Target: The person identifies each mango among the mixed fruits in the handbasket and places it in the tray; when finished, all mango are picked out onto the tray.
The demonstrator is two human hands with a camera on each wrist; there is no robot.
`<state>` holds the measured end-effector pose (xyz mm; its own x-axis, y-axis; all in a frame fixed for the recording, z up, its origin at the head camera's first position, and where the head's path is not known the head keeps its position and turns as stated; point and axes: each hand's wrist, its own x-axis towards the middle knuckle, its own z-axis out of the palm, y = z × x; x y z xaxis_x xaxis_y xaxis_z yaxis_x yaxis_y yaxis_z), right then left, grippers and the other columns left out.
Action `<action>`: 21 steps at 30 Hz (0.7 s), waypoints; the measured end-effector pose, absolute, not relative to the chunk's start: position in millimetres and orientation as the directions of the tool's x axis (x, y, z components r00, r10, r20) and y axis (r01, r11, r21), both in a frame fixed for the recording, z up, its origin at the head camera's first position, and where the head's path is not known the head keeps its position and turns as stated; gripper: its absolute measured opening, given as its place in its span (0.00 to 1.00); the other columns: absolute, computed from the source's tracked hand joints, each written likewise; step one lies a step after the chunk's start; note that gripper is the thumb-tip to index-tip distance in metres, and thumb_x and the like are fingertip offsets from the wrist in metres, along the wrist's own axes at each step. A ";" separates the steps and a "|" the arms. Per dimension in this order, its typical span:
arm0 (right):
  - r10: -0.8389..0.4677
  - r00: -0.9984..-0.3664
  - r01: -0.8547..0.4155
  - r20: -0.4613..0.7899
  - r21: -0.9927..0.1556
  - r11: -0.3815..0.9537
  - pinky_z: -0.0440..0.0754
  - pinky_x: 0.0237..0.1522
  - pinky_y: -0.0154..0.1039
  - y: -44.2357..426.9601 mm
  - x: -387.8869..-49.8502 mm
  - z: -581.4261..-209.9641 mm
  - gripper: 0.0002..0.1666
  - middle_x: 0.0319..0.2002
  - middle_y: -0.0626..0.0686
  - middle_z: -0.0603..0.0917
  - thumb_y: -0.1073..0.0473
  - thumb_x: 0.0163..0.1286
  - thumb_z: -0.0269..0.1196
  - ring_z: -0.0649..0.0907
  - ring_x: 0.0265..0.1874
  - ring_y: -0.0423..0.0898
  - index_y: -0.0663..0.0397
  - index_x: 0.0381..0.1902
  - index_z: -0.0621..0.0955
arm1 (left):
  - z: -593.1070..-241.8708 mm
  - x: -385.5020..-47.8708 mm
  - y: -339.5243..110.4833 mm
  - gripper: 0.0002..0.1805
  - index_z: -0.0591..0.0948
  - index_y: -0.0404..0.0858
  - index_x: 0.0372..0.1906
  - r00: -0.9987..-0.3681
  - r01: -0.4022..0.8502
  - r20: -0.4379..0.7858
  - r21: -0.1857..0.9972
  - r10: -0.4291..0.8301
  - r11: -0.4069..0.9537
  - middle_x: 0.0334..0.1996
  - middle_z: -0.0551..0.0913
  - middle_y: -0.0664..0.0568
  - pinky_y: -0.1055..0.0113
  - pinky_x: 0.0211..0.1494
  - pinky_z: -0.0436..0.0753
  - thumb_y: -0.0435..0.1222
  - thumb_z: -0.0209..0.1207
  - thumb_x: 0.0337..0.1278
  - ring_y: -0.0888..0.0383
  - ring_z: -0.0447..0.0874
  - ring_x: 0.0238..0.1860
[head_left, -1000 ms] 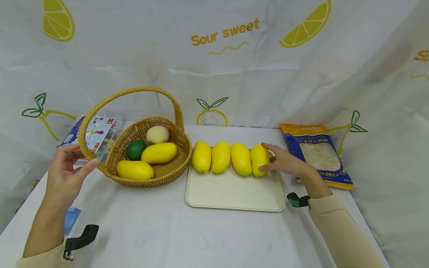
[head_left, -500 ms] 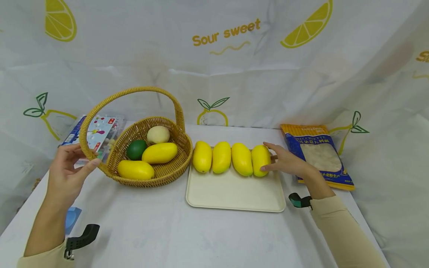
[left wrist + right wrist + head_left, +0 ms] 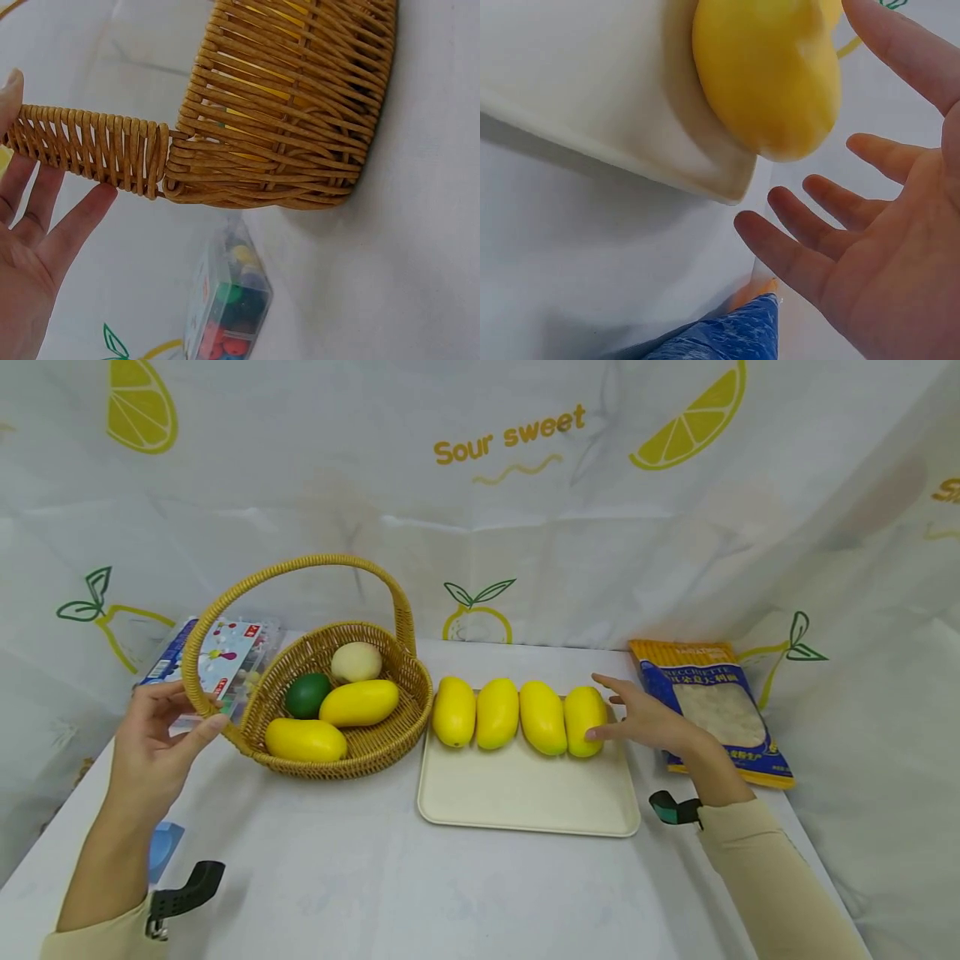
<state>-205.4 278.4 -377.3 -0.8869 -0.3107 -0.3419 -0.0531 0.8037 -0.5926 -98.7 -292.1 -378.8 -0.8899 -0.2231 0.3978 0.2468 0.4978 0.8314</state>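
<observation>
Mangoes (image 3: pixel 542 718) are yellow, the tray (image 3: pixel 525 789) cream, the basket (image 3: pixel 367 766) tan.

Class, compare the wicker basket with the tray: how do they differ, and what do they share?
The basket is woven and golden brown; the tray is smooth and cream. The basket has a tall arched handle; the tray shows none. The basket is deep, the tray shallow. Both sit on the white table and hold yellow fruits.
</observation>
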 end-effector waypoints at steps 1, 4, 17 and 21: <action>-0.311 -0.889 -0.057 -0.337 -0.592 0.804 0.64 0.72 0.74 278.1 -205.9 -376.5 0.62 0.81 0.68 0.50 0.41 0.64 0.71 0.60 0.77 0.71 0.52 0.83 0.49 | -378.8 -98.8 -292.1 0.31 0.70 0.41 0.67 -0.890 0.248 0.397 0.833 -0.223 0.495 0.53 0.77 0.71 0.89 0.47 0.80 0.19 0.60 0.62 0.68 0.76 0.50; -0.307 -0.895 -0.065 -0.324 -0.585 0.808 0.63 0.72 0.75 276.1 -207.5 -373.7 0.61 0.81 0.68 0.51 0.41 0.64 0.71 0.58 0.77 0.71 0.51 0.83 0.50 | -378.8 -99.0 -292.3 0.31 0.70 0.41 0.67 -0.891 0.249 0.396 0.836 -0.223 0.488 0.53 0.77 0.71 0.89 0.47 0.80 0.19 0.60 0.62 0.68 0.76 0.49; -0.385 -0.884 -0.147 -0.264 -0.626 0.766 0.54 0.77 0.73 238.9 -216.7 -359.5 0.54 0.82 0.63 0.50 0.48 0.67 0.70 0.54 0.80 0.66 0.46 0.82 0.55 | -379.6 -98.9 -292.3 0.29 0.71 0.40 0.65 -0.890 0.263 0.390 0.862 -0.235 0.434 0.51 0.79 0.67 0.88 0.47 0.80 0.18 0.60 0.61 0.68 0.77 0.50; -0.438 -0.867 -0.196 -0.239 -0.643 0.740 0.54 0.78 0.71 222.5 -217.3 -359.2 0.52 0.82 0.61 0.51 0.48 0.68 0.70 0.55 0.81 0.65 0.46 0.82 0.56 | -379.5 -99.1 -292.6 0.30 0.71 0.40 0.66 -0.892 0.258 0.388 0.858 -0.231 0.444 0.52 0.78 0.68 0.89 0.47 0.80 0.19 0.60 0.61 0.68 0.77 0.50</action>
